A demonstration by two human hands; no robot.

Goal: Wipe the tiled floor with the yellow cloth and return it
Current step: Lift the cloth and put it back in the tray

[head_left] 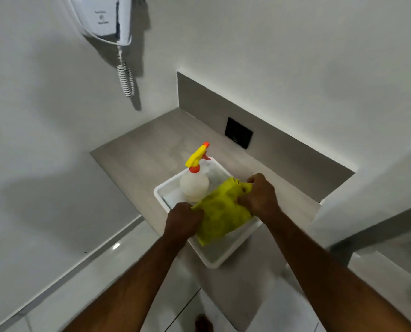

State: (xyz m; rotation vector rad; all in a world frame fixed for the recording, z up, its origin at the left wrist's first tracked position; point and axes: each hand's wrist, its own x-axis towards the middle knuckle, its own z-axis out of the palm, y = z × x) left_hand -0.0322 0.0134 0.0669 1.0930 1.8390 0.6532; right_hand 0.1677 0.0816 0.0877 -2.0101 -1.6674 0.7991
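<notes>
1. The yellow cloth (220,212) is bunched and crumpled, held over the near half of a white tray (226,259); whether its lower edge touches the tray floor cannot be told.
2. The left hand (184,220) is closed in a fist on the cloth's left end, fingers curled under and out of sight.
3. The right hand (259,196) is closed tight on the cloth's far right end, with a gathered knot of fabric pinched at the knuckles.
4. Both forearms are bare and reach in from the bottom of the view.
5. In the far left part of the same tray stands a translucent spray bottle (194,185), upright, with a yellow and orange trigger head, just beside the cloth.
6. The tray sits on a grey worktop (137,149), its near corner jutting over the front edge.
7. A dark socket plate (238,133) is set in the grey upstand behind the worktop.
8. A white wall-mounted hair dryer (106,17) with a coiled cord hangs on the wall at upper left.
9. The pale tiled floor (80,283) shows below, glossy, with a bare foot (203,323) at the bottom edge.
</notes>
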